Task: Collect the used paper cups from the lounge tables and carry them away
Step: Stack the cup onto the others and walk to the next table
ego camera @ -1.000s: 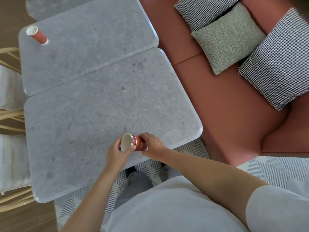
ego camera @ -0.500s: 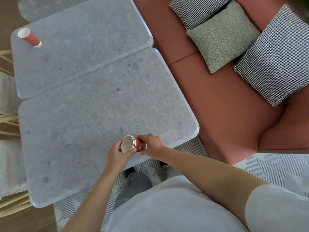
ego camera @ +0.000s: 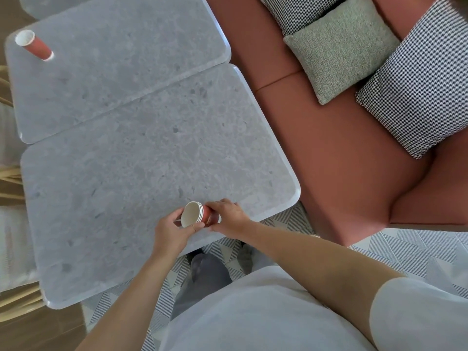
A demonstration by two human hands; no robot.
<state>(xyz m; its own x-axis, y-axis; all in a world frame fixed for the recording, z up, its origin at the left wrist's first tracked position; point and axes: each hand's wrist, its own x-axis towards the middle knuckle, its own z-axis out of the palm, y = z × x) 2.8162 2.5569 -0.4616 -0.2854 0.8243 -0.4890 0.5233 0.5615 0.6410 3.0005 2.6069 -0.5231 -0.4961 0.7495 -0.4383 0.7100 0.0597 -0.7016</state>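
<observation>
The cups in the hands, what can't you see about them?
- Stack of paper cups, head view: the base is hidden by the right hand; the rims are too close to count.
- Inside the stack: too small to tell if anything is left; the left hand covers its lower rim.
- Lone paper cup on the far table: its mouth faces away, contents unseen.

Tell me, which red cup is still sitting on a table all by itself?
The lone cup at the far left corner of the farther table. The other cups are nested in a stack held by the left hand and right hand.
</observation>
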